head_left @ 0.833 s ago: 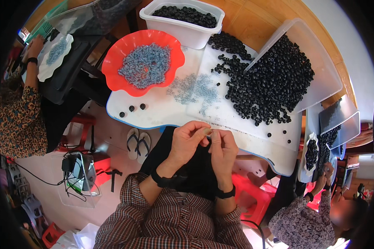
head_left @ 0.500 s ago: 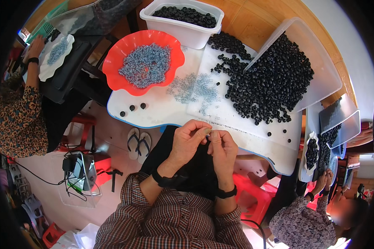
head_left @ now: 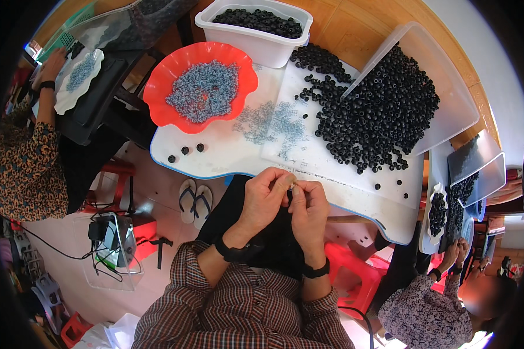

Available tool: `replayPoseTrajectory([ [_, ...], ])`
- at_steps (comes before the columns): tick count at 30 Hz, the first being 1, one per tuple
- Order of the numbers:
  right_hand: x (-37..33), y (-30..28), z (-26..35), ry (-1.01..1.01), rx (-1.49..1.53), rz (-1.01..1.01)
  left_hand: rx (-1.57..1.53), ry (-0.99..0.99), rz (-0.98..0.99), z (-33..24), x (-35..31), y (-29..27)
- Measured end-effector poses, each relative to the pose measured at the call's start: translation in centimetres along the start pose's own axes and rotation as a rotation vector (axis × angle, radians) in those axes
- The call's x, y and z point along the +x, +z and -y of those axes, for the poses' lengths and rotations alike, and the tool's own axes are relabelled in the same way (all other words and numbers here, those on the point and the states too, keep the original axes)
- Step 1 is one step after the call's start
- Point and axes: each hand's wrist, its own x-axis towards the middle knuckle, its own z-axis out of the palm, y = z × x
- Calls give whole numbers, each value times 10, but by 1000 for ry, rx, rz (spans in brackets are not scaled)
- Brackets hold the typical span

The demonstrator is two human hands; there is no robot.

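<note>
Over the table's front edge, my left hand [head_left: 261, 202] and my right hand [head_left: 310, 214] meet fingertip to fingertip. Both are pinched closed around something tiny, mostly hidden by the fingers; I cannot make out its kind. Ahead lies a white table [head_left: 215, 163] with a wavy blue edge. On it a red scalloped bowl [head_left: 157, 87] holds a heap of small bluish translucent pieces [head_left: 202, 90]. More bluish pieces [head_left: 279, 125] are strewn beside it. To the right spreads a big pile of small round black hollow pieces [head_left: 384, 110]. Three black pieces [head_left: 200, 148] sit apart at the left.
A white tub [head_left: 253, 49] of black pieces stands at the back. Behind the pile a clear bin [head_left: 454, 125] lies tipped. Co-workers sit at left [head_left: 26, 168] and right [head_left: 428, 314]. Slippers [head_left: 195, 203] and a red stool [head_left: 358, 276] are on the floor.
My right hand has shifted slightly left, closer against my left hand, and its fingers have turned a little. My left hand stays nearly in place. The table's contents look the same.
</note>
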Motion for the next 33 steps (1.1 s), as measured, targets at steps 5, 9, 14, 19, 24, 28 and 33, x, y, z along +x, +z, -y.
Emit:
replayPoseTrajectory([
  [5, 1, -2, 4, -214, -287, -54, -4, -97, -55, -5, 0, -1],
  [9, 13, -16, -4, -325, -382, -135, -66, -93, -48, 0, 0, 1],
  [14, 31, -17, 2, -339, -494, -195, -64, -107, -11, 0, -1, -3],
  [19, 44, -21, -7, -412, -564, -239, -85, -106, -1, -1, 1, -1],
  [24, 39, -22, -7, -374, -481, -274, -82, -87, 13, -1, 1, 1],
  [28, 10, -23, 0, -252, -287, -185, -175, -105, 34, 3, -1, 2],
  [33, -12, -24, 3, -322, -126, -111, -286, -138, 97, 4, -3, 12],
])
